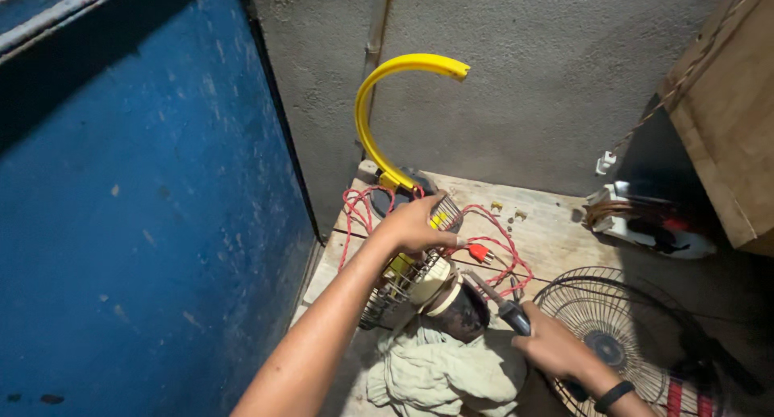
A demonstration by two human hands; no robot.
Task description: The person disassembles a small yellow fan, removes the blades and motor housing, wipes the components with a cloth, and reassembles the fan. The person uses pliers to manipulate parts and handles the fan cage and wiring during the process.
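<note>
My left hand (pixel 415 224) rests on top of a small wire fan guard (pixel 401 282) and grips it, holding it against a fan motor (pixel 455 304). My right hand (pixel 556 348) is closed around the dark handle of a screwdriver (pixel 493 300), whose tip points at the motor. Red wires (pixel 508 252) loop around the motor and over the wooden board (pixel 548 232). A pale green cloth (pixel 439 373) lies under the motor.
A curved yellow plastic piece (pixel 379 103) rises behind the guard. A round black fan grille (pixel 605 328) lies at the right, with a white device (pixel 645 224) beyond it. A blue metal door (pixel 137 224) is at the left; a grey wall stands behind.
</note>
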